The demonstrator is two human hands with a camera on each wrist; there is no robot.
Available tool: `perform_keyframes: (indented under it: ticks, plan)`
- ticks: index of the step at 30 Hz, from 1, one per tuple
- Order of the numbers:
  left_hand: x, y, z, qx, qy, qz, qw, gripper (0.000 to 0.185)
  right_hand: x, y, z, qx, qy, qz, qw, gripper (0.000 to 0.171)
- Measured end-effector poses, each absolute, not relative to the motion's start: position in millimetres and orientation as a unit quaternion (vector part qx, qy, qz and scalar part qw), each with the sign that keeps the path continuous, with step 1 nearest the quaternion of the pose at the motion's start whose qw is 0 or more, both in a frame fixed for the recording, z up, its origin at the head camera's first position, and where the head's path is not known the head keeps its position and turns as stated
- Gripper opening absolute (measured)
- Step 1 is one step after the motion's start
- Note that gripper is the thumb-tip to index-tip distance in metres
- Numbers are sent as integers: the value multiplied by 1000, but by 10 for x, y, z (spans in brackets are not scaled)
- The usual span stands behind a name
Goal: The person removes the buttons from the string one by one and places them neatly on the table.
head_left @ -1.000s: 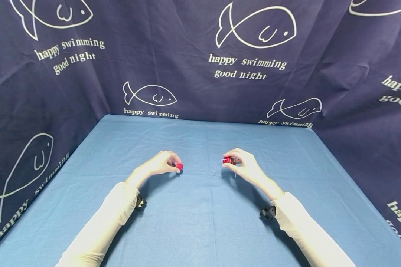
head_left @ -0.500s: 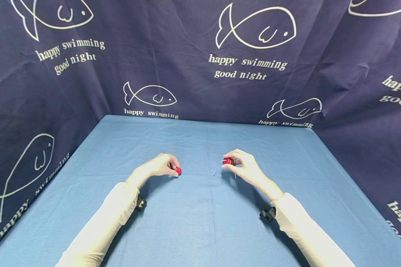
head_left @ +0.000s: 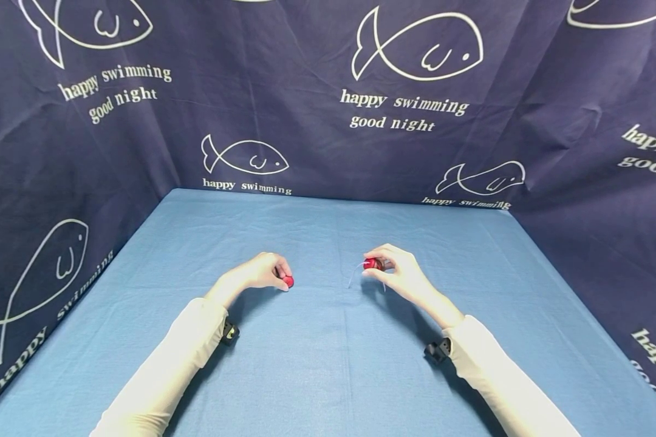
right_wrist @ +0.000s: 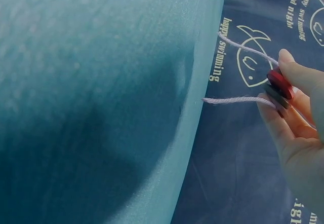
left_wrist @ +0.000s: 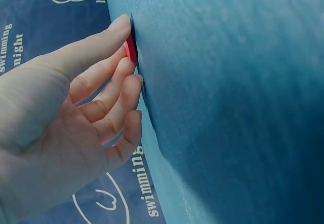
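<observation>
My left hand [head_left: 263, 270] pinches a small round red button [head_left: 288, 281] between thumb and fingertips, low over the blue cloth. In the left wrist view only a thin red edge of this button [left_wrist: 130, 49] shows beside the thumb tip. Across from it, my right hand [head_left: 401, 270] holds a short stack of button-like discs, with a red one [right_wrist: 281, 83] at the front and darker ones [right_wrist: 276, 95] behind. A whitish string [right_wrist: 243, 100] runs from this stack, and its two loose ends stick out and hang toward the cloth. The fingers partly hide the stack.
A blue cloth [head_left: 328, 364] covers the table under both hands. Dark blue curtains [head_left: 317, 91] printed with white fish and lettering stand behind and on both sides. A small black wrist camera [head_left: 231, 333] sits at the left cuff, another [head_left: 437, 350] at the right.
My left hand has lowered a little toward me and slightly left with the red button, whose face has turned. The right hand and its stack have stayed nearly still.
</observation>
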State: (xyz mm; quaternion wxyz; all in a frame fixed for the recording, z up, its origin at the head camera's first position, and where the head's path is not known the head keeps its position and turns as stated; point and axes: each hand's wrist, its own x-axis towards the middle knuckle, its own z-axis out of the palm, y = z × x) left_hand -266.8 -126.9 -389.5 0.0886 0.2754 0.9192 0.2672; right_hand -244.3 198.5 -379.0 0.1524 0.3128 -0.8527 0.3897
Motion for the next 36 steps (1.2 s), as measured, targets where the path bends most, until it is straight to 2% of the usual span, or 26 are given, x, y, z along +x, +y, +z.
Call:
perform_keyframes:
  ticks: [6, 13, 36]
  plan:
    - [-2666, -1257, -3901, 265, 920, 272, 93, 31, -2443, 1979, -3773, 315, -849, 395, 156, 31]
    - [-2682, -1237, -3905, 273, 921, 269, 67, 35, -2440, 1980, -3764, 311, -852, 391, 158, 30]
    - [-2647, -893, -3757, 254, 911, 323, 39, 20, -2422, 1941, -3728, 309, -851, 391, 163, 30]
